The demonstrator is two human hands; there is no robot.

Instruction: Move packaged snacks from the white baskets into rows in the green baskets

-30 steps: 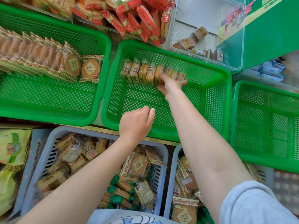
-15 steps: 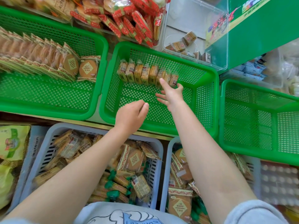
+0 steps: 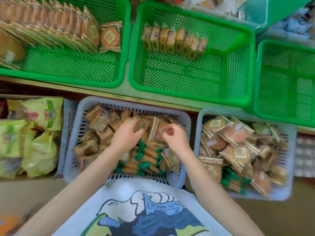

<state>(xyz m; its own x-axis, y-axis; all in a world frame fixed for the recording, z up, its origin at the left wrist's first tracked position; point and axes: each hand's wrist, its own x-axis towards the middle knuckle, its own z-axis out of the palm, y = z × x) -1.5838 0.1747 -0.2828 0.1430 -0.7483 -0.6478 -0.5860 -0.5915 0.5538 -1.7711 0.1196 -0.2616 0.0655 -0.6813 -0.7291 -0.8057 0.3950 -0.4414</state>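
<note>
Both your hands are down in the left white basket (image 3: 185,116), over its jumble of wrapped snacks. Your left hand (image 3: 125,136) has its fingers curled around a brown snack pack (image 3: 142,125) at the top of the pile. Your right hand (image 3: 173,136) is loosely curled with thumb and fingertips drawn together; motion blur keeps me from telling whether it pinches anything.

You have two white baskets in view. The left one holds brown rectangular packs and a cluster of green-ended snack sticks (image 3: 144,159). The right white basket (image 3: 197,133) holds round cakes in clear wrappers, plus a few more green-ended sticks at its near edge.

Three green baskets sit beyond them. The left green basket (image 3: 122,53) carries a long, tightly packed row of round cakes along its far side, too many and too overlapped to count, with one round cake (image 3: 110,37) lying face-up at the row's right end. The middle green basket (image 3: 187,97) has one row of about eight brown packs (image 3: 173,41) standing on edge against its far wall. The right green basket (image 3: 259,74) shows only mesh.

Yellow-green bags (image 3: 32,133) are piled to the left of the white baskets.
</note>
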